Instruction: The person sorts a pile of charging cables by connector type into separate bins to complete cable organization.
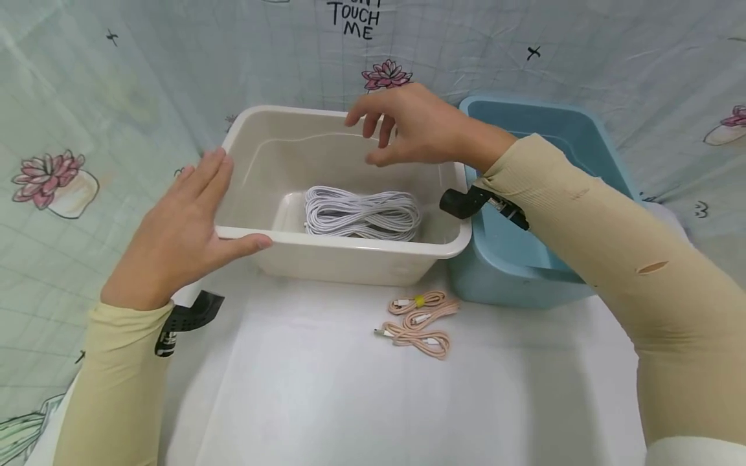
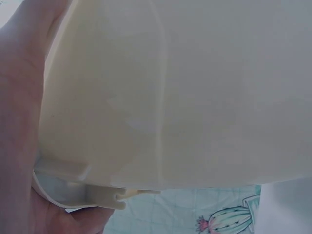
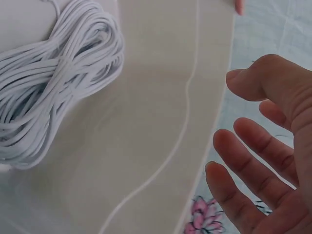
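In the head view, a cream plastic bin (image 1: 344, 262) holds a bundle of white cable (image 1: 362, 213), looped and gathered at its middle. The left hand (image 1: 180, 226) rests against the bin's front left corner, its fingers straight along the left side and its thumb lying over the front rim. Over the bin's back right part hovers the right hand (image 1: 416, 126), fingers loosely bent and holding nothing. The right wrist view shows this hand (image 3: 268, 161) apart from the white cable bundle (image 3: 58, 83), with bare space between thumb and fingers.
A blue bin (image 1: 513, 288) stands right of the cream one, partly under the right forearm. In front, several pinkish charging cables (image 1: 422, 323) lie coiled on the white tabletop (image 1: 350, 401), one with a yellow tie (image 1: 419, 301). A printed cloth (image 1: 280, 58) hangs behind.
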`<state>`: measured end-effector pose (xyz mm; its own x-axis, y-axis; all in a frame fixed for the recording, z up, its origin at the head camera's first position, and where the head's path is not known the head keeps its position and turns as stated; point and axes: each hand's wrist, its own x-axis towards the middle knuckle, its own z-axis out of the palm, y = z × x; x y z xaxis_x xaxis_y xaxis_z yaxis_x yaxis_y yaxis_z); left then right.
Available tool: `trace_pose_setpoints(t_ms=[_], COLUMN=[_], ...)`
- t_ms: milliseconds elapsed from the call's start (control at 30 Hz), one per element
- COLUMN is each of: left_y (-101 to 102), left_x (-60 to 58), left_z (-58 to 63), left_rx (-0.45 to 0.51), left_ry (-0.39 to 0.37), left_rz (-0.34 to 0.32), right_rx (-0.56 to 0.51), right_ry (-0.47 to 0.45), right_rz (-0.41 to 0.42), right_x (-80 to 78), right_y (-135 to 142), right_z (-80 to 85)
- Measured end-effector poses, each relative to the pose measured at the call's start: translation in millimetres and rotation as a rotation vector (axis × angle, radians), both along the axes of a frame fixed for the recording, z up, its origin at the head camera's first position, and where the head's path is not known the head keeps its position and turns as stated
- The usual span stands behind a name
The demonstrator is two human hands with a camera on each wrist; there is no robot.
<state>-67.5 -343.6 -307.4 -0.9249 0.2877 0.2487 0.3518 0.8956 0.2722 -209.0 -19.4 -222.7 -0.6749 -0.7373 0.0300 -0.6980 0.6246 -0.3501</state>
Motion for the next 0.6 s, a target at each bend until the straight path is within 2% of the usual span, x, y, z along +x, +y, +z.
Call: trace_pose_setpoints(t_ms=[167, 267, 433, 600], left_y=[-1, -1, 0, 3], left_x=[0.2, 0.2, -2.9, -10.5], left_z=[0.3, 3.3, 14.0, 29.0], left_rx=[-0.002, -0.007, -0.060, -0.131], left_ry=[-0.029, -0.094, -0.239, -0.283], left_rz=[0.005, 0.020, 0.059, 0.021], right_rx=[-0.028, -0.072, -0.155, -0.231], right_ry=[0.046, 0.094, 0.130, 0.155], right_rz=[0.036, 0.087, 0.202, 0.314], right_x=[19.4, 34.9, 64.3, 95.2], right_y=[12, 20, 35, 48], right_z=[10.2, 12.4, 10.5, 3.5])
